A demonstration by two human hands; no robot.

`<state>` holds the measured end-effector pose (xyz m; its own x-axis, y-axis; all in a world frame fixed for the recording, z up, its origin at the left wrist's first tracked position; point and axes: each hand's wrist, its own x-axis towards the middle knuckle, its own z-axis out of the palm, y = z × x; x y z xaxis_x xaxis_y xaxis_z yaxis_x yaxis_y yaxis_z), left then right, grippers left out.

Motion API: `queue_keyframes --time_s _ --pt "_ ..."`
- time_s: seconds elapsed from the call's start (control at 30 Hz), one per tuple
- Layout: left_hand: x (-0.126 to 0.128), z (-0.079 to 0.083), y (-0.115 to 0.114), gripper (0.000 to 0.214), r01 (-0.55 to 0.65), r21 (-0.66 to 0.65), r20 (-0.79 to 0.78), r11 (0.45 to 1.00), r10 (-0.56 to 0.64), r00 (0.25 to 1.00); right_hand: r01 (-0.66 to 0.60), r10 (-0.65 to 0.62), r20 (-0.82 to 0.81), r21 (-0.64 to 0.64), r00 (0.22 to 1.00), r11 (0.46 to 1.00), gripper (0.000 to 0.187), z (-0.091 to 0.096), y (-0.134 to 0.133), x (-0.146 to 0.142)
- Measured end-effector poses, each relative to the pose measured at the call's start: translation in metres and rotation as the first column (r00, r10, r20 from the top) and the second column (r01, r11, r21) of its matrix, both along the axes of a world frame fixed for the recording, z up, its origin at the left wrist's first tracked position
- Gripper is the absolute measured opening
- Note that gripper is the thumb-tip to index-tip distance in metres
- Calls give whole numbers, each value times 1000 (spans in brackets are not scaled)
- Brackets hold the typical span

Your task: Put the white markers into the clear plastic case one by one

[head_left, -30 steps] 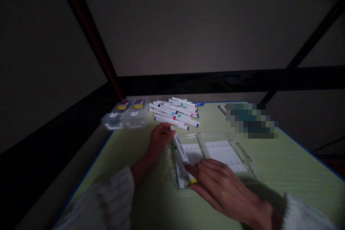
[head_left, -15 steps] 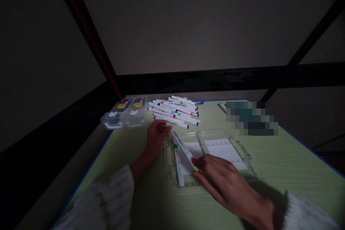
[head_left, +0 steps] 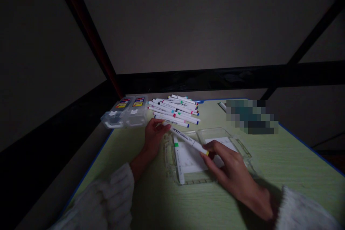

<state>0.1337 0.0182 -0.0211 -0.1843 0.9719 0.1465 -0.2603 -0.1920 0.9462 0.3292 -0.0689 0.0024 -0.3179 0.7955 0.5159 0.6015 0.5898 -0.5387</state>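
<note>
A white marker [head_left: 184, 137] with yellow ends is held slantwise between my two hands. My left hand [head_left: 155, 134] pinches its far left end, while my right hand [head_left: 229, 167] grips the yellow end at the lower right. Beneath it, a clear plastic case [head_left: 172, 165] lies opened on the table, with a white paper sheet [head_left: 190, 161] inside. One marker with a green band [head_left: 179, 161] rests along the left side of the case. Beyond my left hand is a loose pile of white markers [head_left: 175, 109] with variously coloured ends.
Two clear plastic cases with coloured labels [head_left: 136, 116] stand at the table's back left. At the back right lies a blurred-out dark object [head_left: 250, 118], a white pen-like thing [head_left: 222, 106] beside it. The pale green table [head_left: 285, 161] has a blue edge; a wall rises behind.
The held marker has swung to a flatter slant, its right end moving up and to the right with my right hand. My left hand has shifted slightly left.
</note>
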Motion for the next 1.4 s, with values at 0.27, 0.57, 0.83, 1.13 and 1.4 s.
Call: queue_keyframes --time_s 0.27,0.57,0.83,1.13,1.4 --pt "-2 -3 2 33 -8 -28 89 1000 10 996 31 -95 -201 -300 975 953 17 -4 7 -3" --pt "-1 -1 1 31 12 -25 144 1000 -9 990 -104 -86 -365 -472 927 875 23 -8 11 -8" --pt "-1 2 1 27 26 -71 193 997 -12 981 -5 -69 -144 -458 987 889 20 -7 11 -3" --pt "-3 5 0 22 66 -106 304 992 -31 952 66 -69 6 -388 998 919 22 -4 16 3" --pt "-3 6 -2 20 105 -101 323 989 -67 944 76 -23 220 -233 975 969 27 -4 14 8"
